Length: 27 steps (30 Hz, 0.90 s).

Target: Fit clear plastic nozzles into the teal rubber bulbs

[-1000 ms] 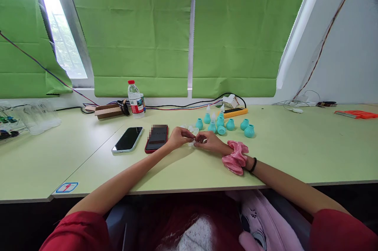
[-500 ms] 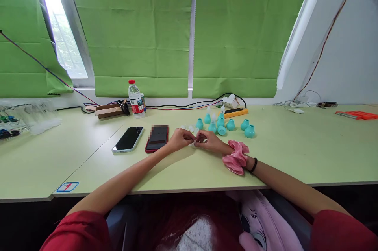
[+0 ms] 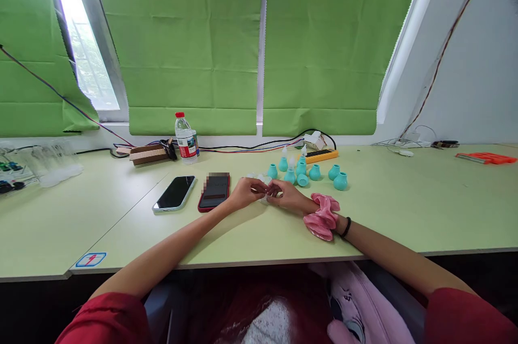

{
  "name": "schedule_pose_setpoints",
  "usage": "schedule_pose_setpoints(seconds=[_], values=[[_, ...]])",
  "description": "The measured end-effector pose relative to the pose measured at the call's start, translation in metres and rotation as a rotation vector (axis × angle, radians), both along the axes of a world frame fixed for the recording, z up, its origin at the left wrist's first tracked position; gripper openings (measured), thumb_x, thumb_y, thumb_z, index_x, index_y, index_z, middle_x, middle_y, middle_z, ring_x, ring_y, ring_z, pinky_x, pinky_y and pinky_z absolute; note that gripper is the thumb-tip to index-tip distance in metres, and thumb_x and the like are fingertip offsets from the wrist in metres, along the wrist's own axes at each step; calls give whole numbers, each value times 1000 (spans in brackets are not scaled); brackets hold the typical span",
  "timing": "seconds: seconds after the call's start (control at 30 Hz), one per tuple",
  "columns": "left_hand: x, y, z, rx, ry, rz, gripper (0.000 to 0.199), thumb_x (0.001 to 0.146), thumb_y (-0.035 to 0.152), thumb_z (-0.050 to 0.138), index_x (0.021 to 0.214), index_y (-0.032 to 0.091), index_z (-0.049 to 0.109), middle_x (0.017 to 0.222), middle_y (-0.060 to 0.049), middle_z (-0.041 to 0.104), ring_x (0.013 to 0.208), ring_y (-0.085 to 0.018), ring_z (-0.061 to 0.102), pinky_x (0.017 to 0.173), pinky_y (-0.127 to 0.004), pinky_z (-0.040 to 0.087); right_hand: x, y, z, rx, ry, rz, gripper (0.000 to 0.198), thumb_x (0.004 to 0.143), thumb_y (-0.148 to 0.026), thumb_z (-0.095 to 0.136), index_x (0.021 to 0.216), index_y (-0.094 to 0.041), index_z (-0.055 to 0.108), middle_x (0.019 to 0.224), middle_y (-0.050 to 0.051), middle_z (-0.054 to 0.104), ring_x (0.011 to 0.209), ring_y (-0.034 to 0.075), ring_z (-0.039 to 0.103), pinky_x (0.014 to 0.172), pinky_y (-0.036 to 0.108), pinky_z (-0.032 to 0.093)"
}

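Note:
Fingertip to fingertip, my left hand [image 3: 247,192] and my right hand [image 3: 286,194] meet low over the table. Both are closed in a pinch, and what lies between the fingers is too small and covered to name. Small translucent white pieces [image 3: 264,178] lie just behind and under the fingers. Beyond my right hand stand several turquoise bulb-shaped pots [image 3: 314,172]. A few of them carry a white flame-shaped tip [image 3: 291,163]. One turquoise pot [image 3: 302,180] is tipped with its opening toward me.
Left of my hands lie a red-edged phone [image 3: 214,193] and a light-cased phone [image 3: 175,193]. Behind them stand a water bottle [image 3: 186,142] and a cardboard box [image 3: 149,154]. A yellow-orange device [image 3: 321,156], cables and an orange tool [image 3: 488,158] lie farther back. Clear cups [image 3: 52,166] stand far left.
The view has shifted very slightly. My hands stay together in nearly the same place, with only a small movement of the fingers.

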<state>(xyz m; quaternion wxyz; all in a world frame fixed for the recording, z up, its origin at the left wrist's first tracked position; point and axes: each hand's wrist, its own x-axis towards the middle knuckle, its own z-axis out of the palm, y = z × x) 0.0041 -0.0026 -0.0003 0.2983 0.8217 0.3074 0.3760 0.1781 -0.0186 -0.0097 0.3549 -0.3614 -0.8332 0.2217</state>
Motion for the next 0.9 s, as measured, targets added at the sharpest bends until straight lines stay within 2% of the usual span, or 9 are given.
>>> schedule_pose_setpoints(seconds=[0.33,0.6,0.8,0.9], values=[[1,-2,2,37,50,45,19,61,13,56,79,10,62,68,-5,64,64,-13,59,60,-22,49,2,1,-1,48,-126,-4,20,63,-16,54,82,-13,60,71,2,60,62,11,52,54,20,41],[0,-3,3,245,157,47,19,63,12,51,77,14,64,71,-3,65,64,-12,57,64,-22,47,2,3,-2,31,-146,5,21,64,-16,53,84,-14,59,70,2,59,62,11,52,55,21,41],[0,-3,3,288,204,48,22,63,11,50,79,16,65,75,-2,65,68,-13,57,67,-23,45,1,-2,3,25,-122,17,25,64,-13,51,88,-14,58,72,1,57,63,10,51,56,20,39],[0,-3,2,359,257,58,23,64,10,49,80,16,64,76,-3,65,69,-13,57,68,-24,44,0,-2,4,14,-106,21,25,63,-13,51,87,-14,57,71,0,56,62,10,50,54,19,39]])
